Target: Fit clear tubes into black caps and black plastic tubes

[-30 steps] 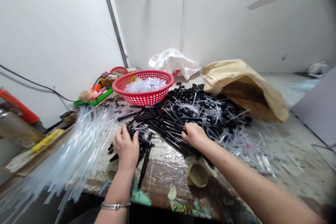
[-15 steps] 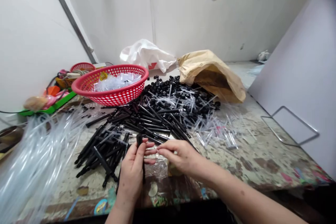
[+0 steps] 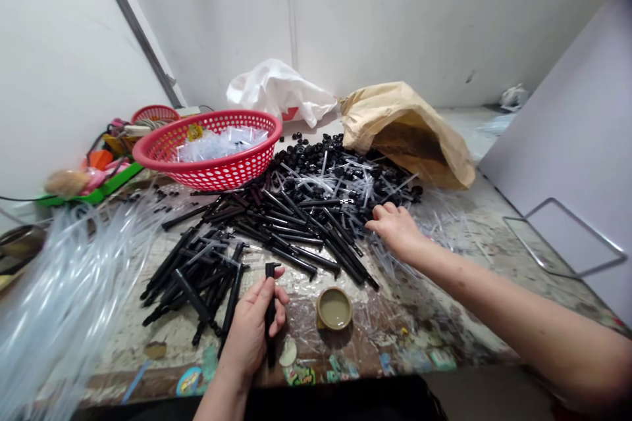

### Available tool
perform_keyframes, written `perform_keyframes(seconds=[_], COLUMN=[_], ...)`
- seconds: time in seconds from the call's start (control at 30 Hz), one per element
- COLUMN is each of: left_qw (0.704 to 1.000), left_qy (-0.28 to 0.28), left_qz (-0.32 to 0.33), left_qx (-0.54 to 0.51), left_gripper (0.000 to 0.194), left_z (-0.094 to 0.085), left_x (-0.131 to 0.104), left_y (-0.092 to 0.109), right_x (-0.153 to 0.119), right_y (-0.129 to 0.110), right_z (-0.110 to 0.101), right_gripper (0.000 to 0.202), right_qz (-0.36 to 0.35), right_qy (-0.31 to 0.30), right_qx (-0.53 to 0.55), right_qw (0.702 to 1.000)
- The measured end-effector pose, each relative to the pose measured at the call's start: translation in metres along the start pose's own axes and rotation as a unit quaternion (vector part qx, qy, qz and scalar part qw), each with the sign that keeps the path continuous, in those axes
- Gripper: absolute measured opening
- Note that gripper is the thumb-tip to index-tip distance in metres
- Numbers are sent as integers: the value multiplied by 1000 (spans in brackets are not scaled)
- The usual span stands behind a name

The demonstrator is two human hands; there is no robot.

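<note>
My left hand (image 3: 257,319) is closed around a black plastic tube (image 3: 270,316) with a small side nozzle at its top, held nearly upright above the table's front part. Out to the right, my right hand (image 3: 395,229) reaches over the near right side of a heap of short clear tubes (image 3: 395,260) and black caps. Its fingers are curled and pinched together; whatever is between them is hidden. A small round cup of cloudy liquid (image 3: 334,309) stands between my two arms. Several black tubes (image 3: 291,237) lie in a pile beyond my left hand.
A red basket (image 3: 222,174) of clear pieces stands at the back left, near a green tray (image 3: 116,184). Long clear tubing (image 3: 64,289) spreads along the left. Behind the heap are a brown paper bag (image 3: 415,125) and a white bag (image 3: 276,92). A metal wire stand (image 3: 553,270) is at right.
My right hand has moved from beside my left fingers up and right to the heap, uncovering the cup. My left hand keeps the black tube, its fingers now more curled around it.
</note>
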State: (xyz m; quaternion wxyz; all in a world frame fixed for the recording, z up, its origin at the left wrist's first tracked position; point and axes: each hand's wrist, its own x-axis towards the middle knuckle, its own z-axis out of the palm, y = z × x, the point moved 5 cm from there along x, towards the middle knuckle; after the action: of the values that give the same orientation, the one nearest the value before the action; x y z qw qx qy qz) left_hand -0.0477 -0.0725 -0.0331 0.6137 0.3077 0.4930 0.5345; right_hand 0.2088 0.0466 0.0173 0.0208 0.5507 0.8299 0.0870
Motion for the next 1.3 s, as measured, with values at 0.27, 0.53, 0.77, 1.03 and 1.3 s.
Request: perform_keyframes(seconds=[0.27, 0.53, 0.77, 1.03, 1.3], left_qw=[1000, 999, 999, 999, 998], left_qy=[-6, -10, -24, -27, -29], left_qz=[3, 25, 44, 46, 50], left_qx=[-21, -22, -9, -10, -8], left_gripper=[47, 32, 34, 34, 32], left_z=[0, 0, 2, 2, 2], left_x=[-3, -4, -6, -7, -9], left_y=[-1, 0, 1, 1, 2], right_x=[13, 14, -11, -36, -31], right_y=[24, 25, -13, -26, -12], right_z=[-9, -22, -34, -5, 12], right_gripper=[15, 25, 32, 33, 26], right_qz=[3, 100, 82, 53, 46], right_qy=[28, 79, 4, -7, 48], right_qx=[147, 560, 651, 431, 266], right_qw=[989, 818, 754, 901, 962])
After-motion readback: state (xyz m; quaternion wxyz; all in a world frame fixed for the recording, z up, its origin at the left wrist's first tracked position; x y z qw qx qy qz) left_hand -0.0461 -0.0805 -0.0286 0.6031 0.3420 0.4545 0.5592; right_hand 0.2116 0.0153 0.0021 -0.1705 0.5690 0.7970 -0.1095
